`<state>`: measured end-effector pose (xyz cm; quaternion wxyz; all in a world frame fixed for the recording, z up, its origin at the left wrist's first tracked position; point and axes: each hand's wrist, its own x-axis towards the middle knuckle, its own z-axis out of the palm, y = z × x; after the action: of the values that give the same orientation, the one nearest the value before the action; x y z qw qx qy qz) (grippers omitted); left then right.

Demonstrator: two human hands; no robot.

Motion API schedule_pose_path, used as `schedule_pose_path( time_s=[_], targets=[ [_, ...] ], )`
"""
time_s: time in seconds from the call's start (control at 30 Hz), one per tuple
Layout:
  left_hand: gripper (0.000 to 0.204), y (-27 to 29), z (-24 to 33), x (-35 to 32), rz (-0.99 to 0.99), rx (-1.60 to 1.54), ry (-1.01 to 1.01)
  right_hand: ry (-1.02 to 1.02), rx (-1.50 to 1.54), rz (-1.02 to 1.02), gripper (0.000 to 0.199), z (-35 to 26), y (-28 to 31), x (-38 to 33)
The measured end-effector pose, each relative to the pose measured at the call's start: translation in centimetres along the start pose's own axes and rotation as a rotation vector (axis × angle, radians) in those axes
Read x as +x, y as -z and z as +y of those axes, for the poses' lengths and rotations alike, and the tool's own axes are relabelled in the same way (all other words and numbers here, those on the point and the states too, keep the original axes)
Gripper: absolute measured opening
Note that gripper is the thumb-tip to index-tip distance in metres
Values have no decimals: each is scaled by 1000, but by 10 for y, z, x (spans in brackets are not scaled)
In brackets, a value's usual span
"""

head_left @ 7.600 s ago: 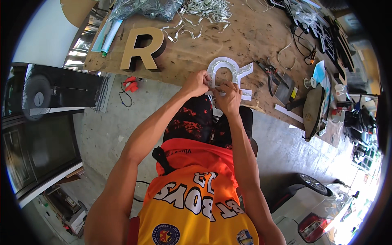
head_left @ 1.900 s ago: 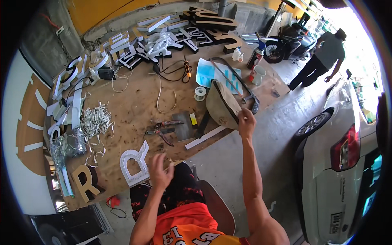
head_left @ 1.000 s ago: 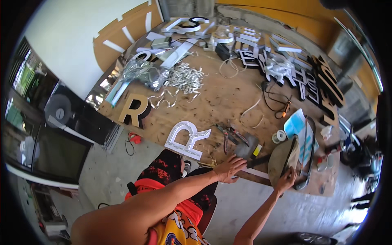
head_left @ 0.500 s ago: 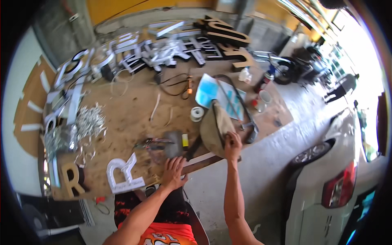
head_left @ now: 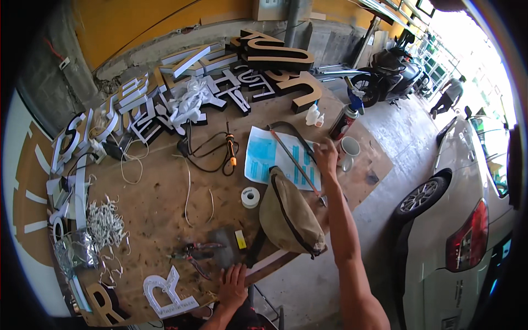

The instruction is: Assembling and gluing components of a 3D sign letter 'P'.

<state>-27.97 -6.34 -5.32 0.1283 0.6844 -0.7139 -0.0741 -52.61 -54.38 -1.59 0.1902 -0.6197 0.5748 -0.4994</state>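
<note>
My right hand [head_left: 326, 158] is stretched over the table beside a white mug [head_left: 350, 146], its fingers curled together. What they hold, if anything, is hidden. Under that arm lies a hacksaw [head_left: 296, 159], partly covering a blue-and-white printed sheet [head_left: 260, 155]. A tan zippered waist bag [head_left: 291, 215] rests near the front edge, left of my right forearm. My left hand [head_left: 234, 285] lies flat on the table's front edge, fingers extended and holding nothing. Close to it are a dark grey flat piece [head_left: 224, 245], a small yellow box [head_left: 240, 240] and red-handled pliers [head_left: 197, 254].
White sign letters [head_left: 168, 294] and a spool [head_left: 250, 197] lie on the wooden table [head_left: 154, 203]. A soldering iron [head_left: 231, 147], a spray can [head_left: 344, 122] and a small white bottle [head_left: 314, 116] are farther back. A car [head_left: 456, 220] stands right; a motorcycle [head_left: 393, 74] and a person [head_left: 450, 94] are beyond.
My right hand has left the waist bag and reached farther across the table to the mug. My left hand stays at the table edge. The whole view has shifted.
</note>
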Motion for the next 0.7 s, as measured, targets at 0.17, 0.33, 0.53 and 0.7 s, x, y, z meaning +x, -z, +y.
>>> schedule_pose_path(
  time_s=[0.17, 0.33, 0.53, 0.7],
  targets=[
    [74, -5, -1, -2, -27, 4, 26, 13, -189, 149, 52, 23, -51, 100],
    [73, -9, -1, -5, -28, 83, -2, -158, -342, 145, 61, 10, -68, 141],
    [57, -10, 2, -4, 34, -58, 19, -127, -421, 203, 58, -20, -63, 155],
    [68, -12, 1, -5, 2, -18, 4, -134, -466, 135, 40, -18, -63, 181]
  ],
)
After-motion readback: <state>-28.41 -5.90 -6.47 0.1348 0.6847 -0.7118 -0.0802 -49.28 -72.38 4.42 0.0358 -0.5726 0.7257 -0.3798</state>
